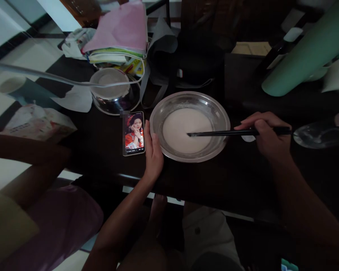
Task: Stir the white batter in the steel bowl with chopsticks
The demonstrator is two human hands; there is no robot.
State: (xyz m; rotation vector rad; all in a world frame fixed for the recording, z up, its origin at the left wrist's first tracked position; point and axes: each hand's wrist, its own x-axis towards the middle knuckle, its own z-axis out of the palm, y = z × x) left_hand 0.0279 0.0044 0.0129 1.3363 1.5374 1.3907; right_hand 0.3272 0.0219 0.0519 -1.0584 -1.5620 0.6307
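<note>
Dim room; dark desk (180, 175), crowded along its far side. Clock centred on the metal bowl (188, 99), which sits before you holding pale liquid (183, 120): phone (134, 133) at 9, steel vessel (113, 104) at 10, green cylinder (299, 60) at 2. Your left hand (154, 152) lies with fingers extended against the rim, between 8 and 9; your right hand (272, 139), at 3, grips black chopsticks (217, 133), tips at the liquid near centre. Judgement: stirring seems in hand. Brace the rim, sweep slowly and evenly, scrape the wall, and avoid splashing the phone.
</note>
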